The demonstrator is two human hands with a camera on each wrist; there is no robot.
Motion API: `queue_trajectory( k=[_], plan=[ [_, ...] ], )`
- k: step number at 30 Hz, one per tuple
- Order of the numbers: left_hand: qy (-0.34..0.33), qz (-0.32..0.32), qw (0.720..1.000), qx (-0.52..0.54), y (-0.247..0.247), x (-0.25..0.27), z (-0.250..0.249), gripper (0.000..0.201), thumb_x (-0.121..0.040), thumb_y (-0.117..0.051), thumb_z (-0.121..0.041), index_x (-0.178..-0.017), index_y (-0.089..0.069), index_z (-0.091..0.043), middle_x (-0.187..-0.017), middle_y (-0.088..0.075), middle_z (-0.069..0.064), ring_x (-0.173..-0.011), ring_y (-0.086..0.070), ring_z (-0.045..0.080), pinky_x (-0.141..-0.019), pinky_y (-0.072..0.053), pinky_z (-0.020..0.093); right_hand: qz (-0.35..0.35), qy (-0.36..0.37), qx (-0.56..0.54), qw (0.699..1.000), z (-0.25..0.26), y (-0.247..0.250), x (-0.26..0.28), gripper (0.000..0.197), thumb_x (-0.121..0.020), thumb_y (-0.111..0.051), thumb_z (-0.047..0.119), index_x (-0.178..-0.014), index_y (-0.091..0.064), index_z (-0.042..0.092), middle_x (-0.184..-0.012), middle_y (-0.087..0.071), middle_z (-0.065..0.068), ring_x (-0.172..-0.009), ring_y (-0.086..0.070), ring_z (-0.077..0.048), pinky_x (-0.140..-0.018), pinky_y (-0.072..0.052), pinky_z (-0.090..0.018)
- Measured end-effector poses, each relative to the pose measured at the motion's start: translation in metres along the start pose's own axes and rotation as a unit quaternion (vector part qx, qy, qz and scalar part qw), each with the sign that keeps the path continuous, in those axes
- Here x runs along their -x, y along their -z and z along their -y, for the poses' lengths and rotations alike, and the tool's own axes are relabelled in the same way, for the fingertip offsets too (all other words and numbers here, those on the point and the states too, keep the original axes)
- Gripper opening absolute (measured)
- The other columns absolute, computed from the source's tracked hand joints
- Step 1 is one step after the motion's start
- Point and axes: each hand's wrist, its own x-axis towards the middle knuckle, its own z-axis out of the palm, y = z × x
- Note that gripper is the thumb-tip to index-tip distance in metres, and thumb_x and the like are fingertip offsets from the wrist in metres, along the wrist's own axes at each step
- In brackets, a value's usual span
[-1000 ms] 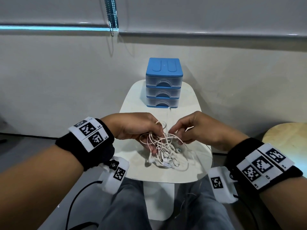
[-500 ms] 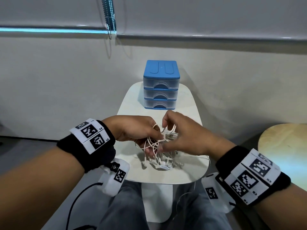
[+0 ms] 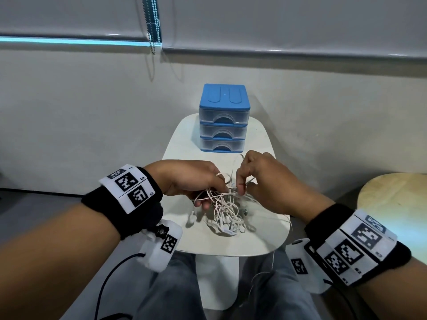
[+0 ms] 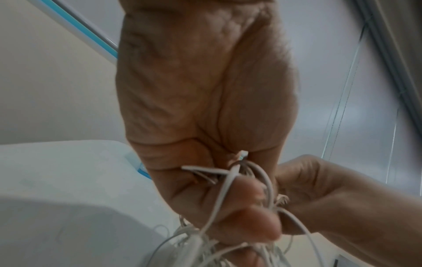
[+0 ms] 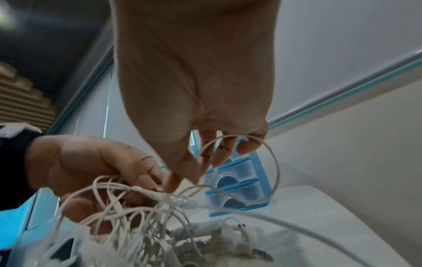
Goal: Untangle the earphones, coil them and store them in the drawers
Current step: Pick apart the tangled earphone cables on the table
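Note:
A tangle of white earphones (image 3: pixel 225 213) hangs from both hands, its lower part lying on the small white table (image 3: pixel 265 236). My left hand (image 3: pixel 208 185) grips a bunch of the cords (image 4: pixel 230 182) in curled fingers. My right hand (image 3: pixel 241 183) pinches a strand at the top of the tangle, close against the left fingertips; a loop of cord (image 5: pixel 271 159) runs over its fingers. Behind the hands, at the table's far end, stands the blue three-drawer box (image 3: pixel 223 118), all drawers pushed in, seen too as the drawer box (image 5: pixel 239 189) in the right wrist view.
The table is narrow, with a wall close behind it and my knees (image 3: pixel 175 285) under its near edge. A round wooden table (image 3: pixel 392 197) stands at the right. A blind chain (image 3: pixel 152 24) hangs on the wall above.
My right hand moved left and up to the top of the tangle and now pinches a strand beside the left fingers. The left hand kept its hold on the cords.

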Motion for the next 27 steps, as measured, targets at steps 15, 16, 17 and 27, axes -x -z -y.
queue_trajectory(
  k=[15, 16, 17, 27],
  plan=[
    [-0.008, -0.001, 0.998, 0.066, 0.005, 0.001, 0.004, 0.016, -0.097, -0.052, -0.007, -0.097, -0.065, 0.002, -0.073, -0.068, 0.013, -0.055, -0.063, 0.019, -0.048, -0.049, 0.023, 0.004, 0.051, 0.144, 0.988, 0.003, 0.001, 0.001, 0.016, -0.101, -0.055, 0.038, -0.108, -0.069, 0.035, -0.102, -0.060, 0.008, -0.109, -0.052, -0.018, -0.087, -0.034, -0.042],
    [-0.012, 0.006, 0.998, 0.061, 0.005, 0.002, 0.004, 0.013, -0.096, -0.053, -0.003, -0.098, -0.064, 0.002, -0.075, -0.068, 0.014, -0.056, -0.064, 0.019, -0.049, -0.050, 0.022, 0.017, 0.063, 0.155, 0.986, 0.005, 0.001, 0.000, 0.017, -0.102, -0.054, 0.037, -0.110, -0.069, 0.035, -0.101, -0.062, 0.007, -0.107, -0.055, -0.019, -0.087, -0.036, -0.041],
    [-0.016, 0.015, 0.998, 0.051, 0.004, 0.002, 0.004, 0.012, -0.094, -0.053, 0.000, -0.098, -0.064, 0.001, -0.076, -0.068, 0.014, -0.058, -0.064, 0.019, -0.051, -0.051, 0.022, 0.026, 0.071, 0.160, 0.984, 0.005, 0.000, -0.002, 0.018, -0.102, -0.054, 0.036, -0.112, -0.069, 0.036, -0.101, -0.062, 0.006, -0.105, -0.057, -0.020, -0.087, -0.040, -0.041],
    [-0.036, -0.008, 0.999, 0.006, 0.005, 0.002, 0.010, 0.012, -0.096, -0.059, 0.000, -0.087, -0.063, -0.007, -0.071, -0.067, 0.012, -0.059, -0.066, 0.019, -0.054, -0.051, 0.022, -0.023, 0.117, 0.001, 0.993, -0.006, -0.001, -0.012, 0.024, -0.080, -0.071, 0.003, -0.086, -0.078, 0.026, -0.081, -0.074, 0.009, -0.078, -0.067, -0.012, -0.075, -0.055, -0.035]
  ],
)
